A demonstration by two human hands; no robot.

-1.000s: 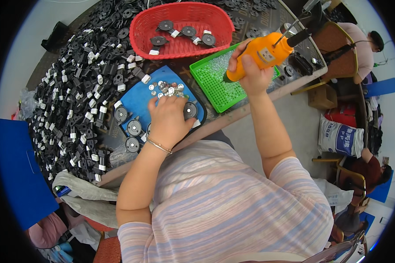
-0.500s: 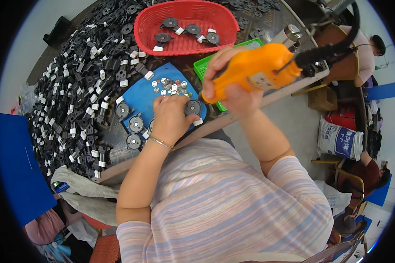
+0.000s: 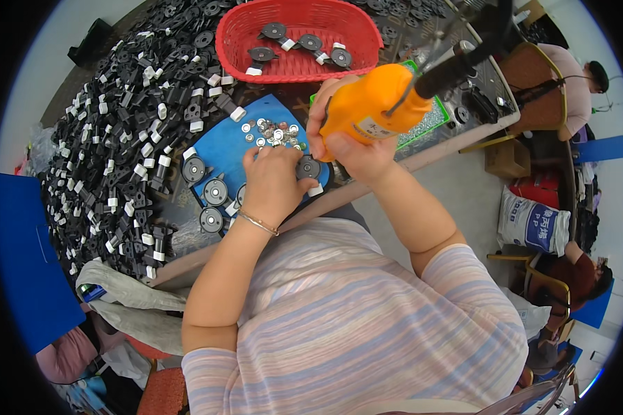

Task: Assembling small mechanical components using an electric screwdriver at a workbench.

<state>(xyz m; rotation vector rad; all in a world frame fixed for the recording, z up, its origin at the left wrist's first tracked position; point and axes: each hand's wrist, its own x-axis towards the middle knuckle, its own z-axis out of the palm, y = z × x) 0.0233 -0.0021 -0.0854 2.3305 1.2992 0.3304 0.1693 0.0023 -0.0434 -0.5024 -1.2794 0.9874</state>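
My right hand (image 3: 365, 158) is wrapped round an orange electric screwdriver (image 3: 375, 100), its front end pointing down to the left. The tip, partly behind my fingers, is close beside a black round part (image 3: 309, 167) with a white end piece. Against that part rests my left hand (image 3: 275, 181), thumb at its near side and fingers bent to its left. Under it lies a blue mat (image 3: 206, 147). Small silver round metal pieces (image 3: 277, 133) are heaped just beyond my left fingertips. Several similar disc parts (image 3: 215, 192) sit left of my left hand.
A large pile of black parts with white ends (image 3: 121, 138) covers the table's left side. Beyond the mat stands a red basket (image 3: 232, 41) holding several disc parts. A green tray (image 3: 444, 119) of small silver pieces lies behind the screwdriver. Other people sit at the right.
My right hand has brought the screwdriver slightly left, its front end closer to the black round part. More of the green tray shows now. My left hand stays at the part.
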